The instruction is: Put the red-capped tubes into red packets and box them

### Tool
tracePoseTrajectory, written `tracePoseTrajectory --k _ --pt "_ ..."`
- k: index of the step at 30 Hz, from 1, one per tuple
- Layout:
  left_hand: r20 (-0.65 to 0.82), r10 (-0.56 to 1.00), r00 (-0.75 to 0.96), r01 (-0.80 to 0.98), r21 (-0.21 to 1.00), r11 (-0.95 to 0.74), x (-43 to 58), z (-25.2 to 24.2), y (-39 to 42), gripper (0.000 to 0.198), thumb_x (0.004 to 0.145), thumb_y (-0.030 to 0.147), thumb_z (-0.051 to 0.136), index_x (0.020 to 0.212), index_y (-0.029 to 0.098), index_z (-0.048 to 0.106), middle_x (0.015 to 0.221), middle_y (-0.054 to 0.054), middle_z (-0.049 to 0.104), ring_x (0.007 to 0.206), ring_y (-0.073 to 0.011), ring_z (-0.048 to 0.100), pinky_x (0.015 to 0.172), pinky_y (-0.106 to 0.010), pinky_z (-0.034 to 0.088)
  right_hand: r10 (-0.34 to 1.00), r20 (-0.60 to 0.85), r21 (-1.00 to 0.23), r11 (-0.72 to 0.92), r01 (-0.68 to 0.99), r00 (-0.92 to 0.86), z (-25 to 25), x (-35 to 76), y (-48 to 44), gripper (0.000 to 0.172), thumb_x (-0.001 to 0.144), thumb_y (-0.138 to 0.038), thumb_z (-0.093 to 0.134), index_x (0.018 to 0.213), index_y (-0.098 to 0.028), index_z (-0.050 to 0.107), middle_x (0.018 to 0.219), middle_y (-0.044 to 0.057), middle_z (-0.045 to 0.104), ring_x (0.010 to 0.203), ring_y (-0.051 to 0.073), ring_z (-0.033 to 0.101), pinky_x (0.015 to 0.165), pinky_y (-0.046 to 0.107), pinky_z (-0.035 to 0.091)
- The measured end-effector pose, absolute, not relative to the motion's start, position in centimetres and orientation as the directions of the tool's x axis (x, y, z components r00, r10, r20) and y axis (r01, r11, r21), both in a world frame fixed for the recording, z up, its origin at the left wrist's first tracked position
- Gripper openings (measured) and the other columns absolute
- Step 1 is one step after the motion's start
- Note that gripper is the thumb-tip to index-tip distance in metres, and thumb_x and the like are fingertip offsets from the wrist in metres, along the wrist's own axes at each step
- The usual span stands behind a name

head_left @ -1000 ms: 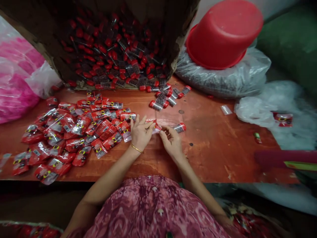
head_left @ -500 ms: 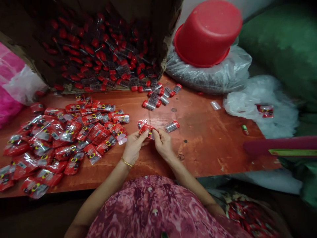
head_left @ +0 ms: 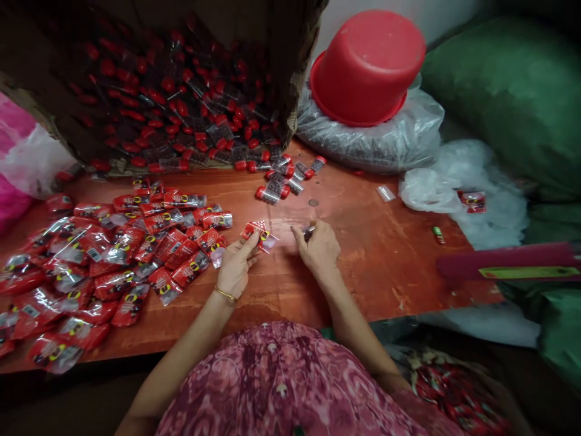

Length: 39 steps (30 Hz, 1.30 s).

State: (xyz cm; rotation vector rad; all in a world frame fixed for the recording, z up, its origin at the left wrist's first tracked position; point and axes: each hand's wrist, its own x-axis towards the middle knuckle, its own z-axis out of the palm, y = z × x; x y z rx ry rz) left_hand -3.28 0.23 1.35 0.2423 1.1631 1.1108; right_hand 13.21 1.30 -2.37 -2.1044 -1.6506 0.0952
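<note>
My left hand (head_left: 236, 261) pinches a small red printed plastic packet (head_left: 265, 237) with a clear window, thumb on top. Just to the right, my right hand (head_left: 320, 247) closes around a small clear bottle (head_left: 309, 232) of dark contents, low over the table; its cap is hidden by the fingers. A gap lies between the two hands. Left of my left hand spreads a heap of red packets (head_left: 170, 245), several with bottles inside. Beyond the hands lie several loose red-capped bottles (head_left: 271, 191).
A cardboard box (head_left: 297, 91) on its side holds a pile of red-capped bottles (head_left: 181, 109). Behind right, an upturned red tub (head_left: 370, 66) rests on a filled clear bag (head_left: 381, 151). A purple bar-like object (head_left: 508, 261) juts over the table's right end. A white plastic bag (head_left: 426, 189) lies nearby.
My right hand has let go of the packet, moved right and closed on the bottle lying there. My left hand keeps the packet. The view has shifted slightly.
</note>
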Motion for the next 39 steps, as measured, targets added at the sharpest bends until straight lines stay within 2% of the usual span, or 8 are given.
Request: tracePoseTrajectory --k 3,7,12,17,22,26,34,39 --pt "-0.604 0.797 -0.006 -0.584 0.649 0.487 -3.5 1.3 0.2 0.038 0.043 0.035 0.085 0.066 0.015 0.063 0.06 0.003 0.066 0.052 -0.0063 0.058 0.053 -0.016 0.045 0.938 0.2 -0.248 -0.232 0.94 0.284 -3.5 14.9 0.6 0.05 0.081 -0.051 0.049 0.109 -0.01 0.055 0.097 0.017 0.057 0.087 0.029 0.053 0.069 0.036 0.039" --pt "-0.613 0.787 0.067 -0.603 0.604 0.521 -3.4 1.2 0.2 0.029 0.052 0.032 0.082 0.067 0.015 0.063 0.061 0.002 0.067 0.052 -0.0068 0.059 0.052 -0.017 0.046 0.962 0.249 -0.298 -0.031 0.954 0.109 -4.8 16.4 -1.3 0.043 0.083 -0.042 0.047 0.116 -0.016 0.052 0.109 0.015 0.056 0.097 0.028 0.051 0.077 0.038 0.04" --pt "-0.604 0.788 0.12 -0.6 0.588 0.542 -3.3 1.3 0.1 0.027 0.056 0.032 0.08 0.067 0.014 0.063 0.061 0.001 0.068 0.055 -0.0076 0.06 0.053 -0.017 0.046 0.943 0.275 -0.304 -0.099 0.948 0.186 -5.7 16.2 -1.4 0.045 0.082 -0.047 0.047 0.111 -0.012 0.054 0.116 0.019 0.055 0.102 0.032 0.048 0.084 0.045 0.036" --pt "-0.605 0.79 0.098 -0.564 0.621 0.545 -3.6 1.1 -0.2 0.037 0.048 0.04 0.082 0.067 0.014 0.064 0.062 0.0 0.068 0.056 -0.0086 0.061 0.053 -0.017 0.045 0.96 0.255 -0.572 0.055 0.818 0.113 -5.7 15.8 -0.5 0.029 0.083 -0.038 0.046 0.097 -0.016 0.058 0.092 0.012 0.063 0.086 0.025 0.053 0.08 0.041 0.04" --pt "-0.573 0.819 0.023 -0.519 0.693 0.5 -3.7 1.0 -0.1 0.044 0.041 0.046 0.083 0.063 0.013 0.064 0.06 0.0 0.067 0.056 -0.009 0.06 0.058 -0.019 0.045 0.979 0.103 -0.946 0.041 0.323 0.177 -2.7 16.0 -2.5 0.023 0.082 -0.038 0.049 0.093 -0.019 0.058 0.069 0.0 0.059 0.06 0.014 0.052 0.059 0.027 0.043" --pt "-0.567 0.824 -0.011 -0.477 0.727 0.494 -3.4 1.4 -0.1 0.046 0.039 0.051 0.081 0.058 0.013 0.063 0.057 0.0 0.066 0.056 -0.0097 0.059 0.059 -0.021 0.045 0.995 0.003 -0.993 -0.009 0.119 0.104 0.2 15.6 -4.3 0.018 0.079 -0.034 0.056 0.088 -0.02 0.06 0.057 -0.004 0.056 0.047 0.01 0.047 0.047 0.023 0.038" --pt "-0.483 0.875 0.034 -0.341 0.817 0.464 -3.7 1.5 -0.5 0.043 0.047 0.053 0.077 0.058 0.013 0.065 0.058 -0.001 0.064 0.058 -0.01 0.056 0.063 -0.024 0.043 1.0 -0.003 -0.984 0.0 0.178 -0.019 1.5 14.3 -4.2 0.013 0.077 -0.029 0.057 0.082 -0.019 0.062 0.052 -0.005 0.052 0.044 0.009 0.043 0.043 0.022 0.034" --pt "-0.416 0.905 0.092 -0.299 0.855 0.424 -4.1 1.3 -0.5 0.041 0.055 0.052 0.074 0.065 0.012 0.069 0.061 -0.002 0.065 0.063 -0.0125 0.057 0.068 -0.027 0.044 0.998 -0.06 -0.992 -0.057 0.109 -0.025 1.0 13.5 -3.9 0.014 0.075 -0.03 0.058 0.081 -0.018 0.061 0.05 -0.005 0.052 0.043 0.008 0.043 0.043 0.021 0.033"
